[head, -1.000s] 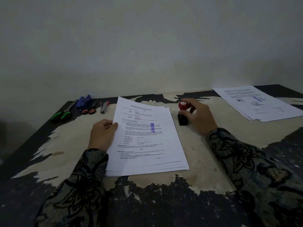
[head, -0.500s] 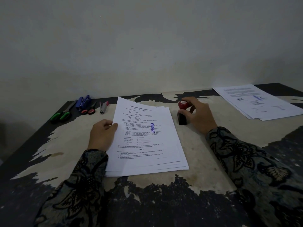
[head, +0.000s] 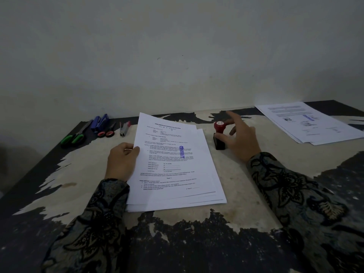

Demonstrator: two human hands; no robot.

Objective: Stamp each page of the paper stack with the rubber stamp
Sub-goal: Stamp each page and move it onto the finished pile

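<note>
Peeling tabletop [head: 246, 186] against a bare wall: left hand [head: 121, 161] pinches the paper stack [head: 177, 174], right hand [head: 241, 138] spread beside the stamp [head: 219, 134].

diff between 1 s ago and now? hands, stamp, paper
The right hand has opened: its fingers, earlier wrapped over the stamp, are now spread and lifted off the red knob, with only the thumb at the stamp's black base. The stamp stands in the same spot on the table. The left hand still pinches the top sheet of the paper stack.
</note>
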